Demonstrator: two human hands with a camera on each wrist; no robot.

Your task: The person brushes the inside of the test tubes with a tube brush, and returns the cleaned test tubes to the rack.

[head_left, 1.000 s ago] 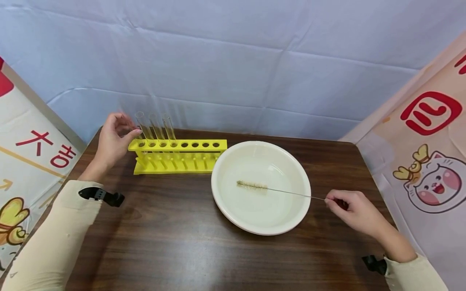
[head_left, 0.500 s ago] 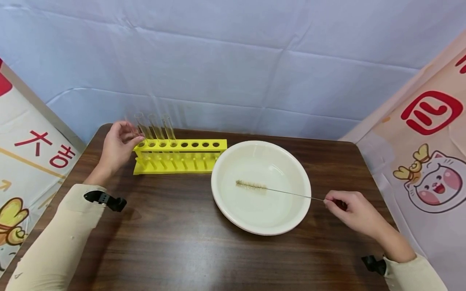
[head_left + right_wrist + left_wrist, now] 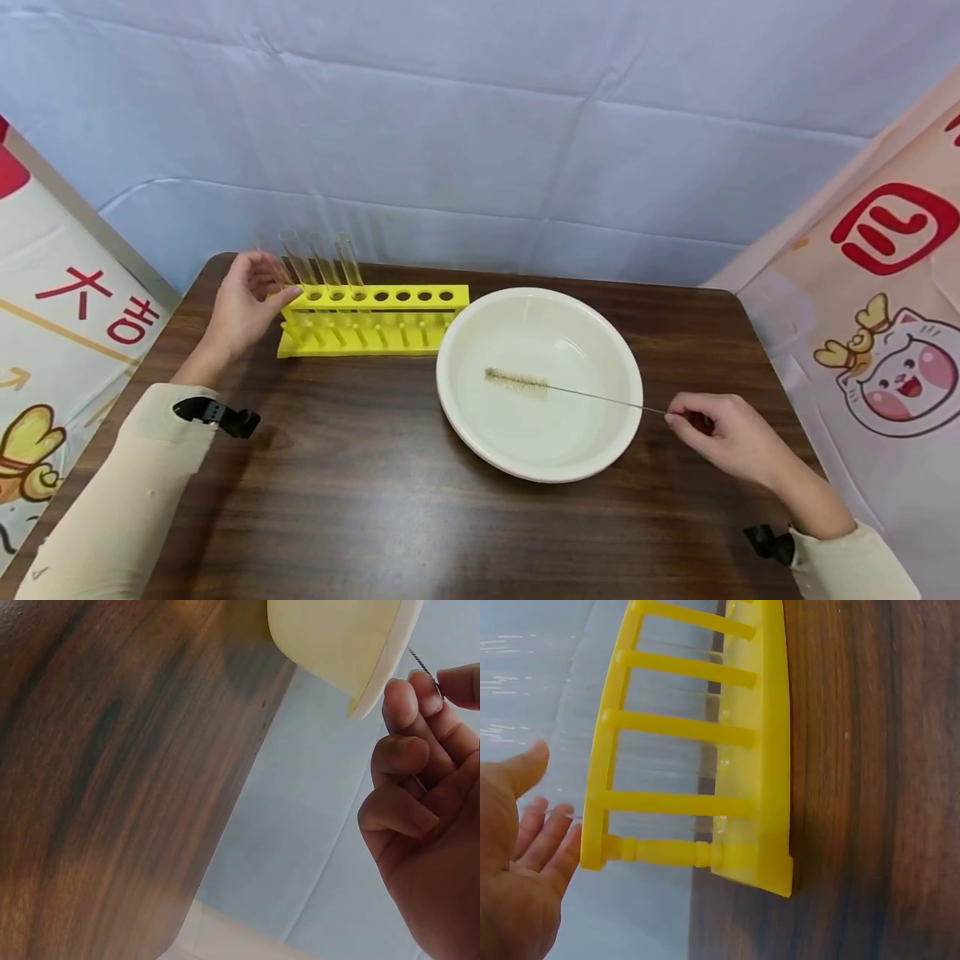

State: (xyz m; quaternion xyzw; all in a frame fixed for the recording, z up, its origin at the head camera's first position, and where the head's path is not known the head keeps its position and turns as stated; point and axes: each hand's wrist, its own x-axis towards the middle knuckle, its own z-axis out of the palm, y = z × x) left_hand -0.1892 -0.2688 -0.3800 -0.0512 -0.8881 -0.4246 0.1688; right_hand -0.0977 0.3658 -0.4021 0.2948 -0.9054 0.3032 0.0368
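In the head view my left hand [image 3: 247, 302] is at the left end of a yellow test tube rack [image 3: 375, 350]. Its fingers and thumb hold a clear glass test tube, hard to make out, which stands at the end hole. The thumb hides that hole. In the left wrist view the fingertips [image 3: 568, 814] lie beside the rack's upper rail. Several clear test tubes [image 3: 347, 260] stand in the neighbouring holes. My right hand [image 3: 723, 433] pinches the thin wire handle of a test tube brush [image 3: 517, 382]. The brush's bristles lie over a white basin [image 3: 540, 468].
The brown wooden table [image 3: 360, 500] carries the rack and basin, which stand close together. More holes [image 3: 424, 296] run along the rack's right side, without tubes. A pale cloth backdrop [image 3: 465, 142] hangs behind, with printed sheets [image 3: 885, 358] at the sides.
My left hand has moved slightly right and down toward the rack's end hole, and its tube has come lower. The right hand and brush are nearly still.
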